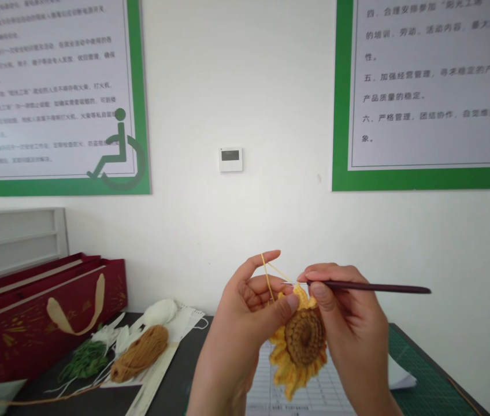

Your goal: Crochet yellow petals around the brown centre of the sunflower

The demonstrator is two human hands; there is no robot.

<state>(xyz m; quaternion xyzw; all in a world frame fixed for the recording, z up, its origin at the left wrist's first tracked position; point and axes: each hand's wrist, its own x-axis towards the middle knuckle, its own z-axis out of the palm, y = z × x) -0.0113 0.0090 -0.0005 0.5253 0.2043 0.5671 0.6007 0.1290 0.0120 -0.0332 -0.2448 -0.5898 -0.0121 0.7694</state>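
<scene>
A crocheted sunflower with a brown centre and yellow petals hangs between my hands. My left hand pinches its upper edge between thumb and fingers, while yellow yarn runs over the raised index finger. In my right hand is a crochet hook with a dark handle, gripped like a pen. Its thin metal tip points left, at the top petal beside my left fingers. Whether the tip is inside a stitch I cannot tell.
On the dark table at left lie a brown yarn skein, green yarn and white yarn. Red gift bags stand behind them. Printed paper lies below my hands, and a green cutting mat is at right.
</scene>
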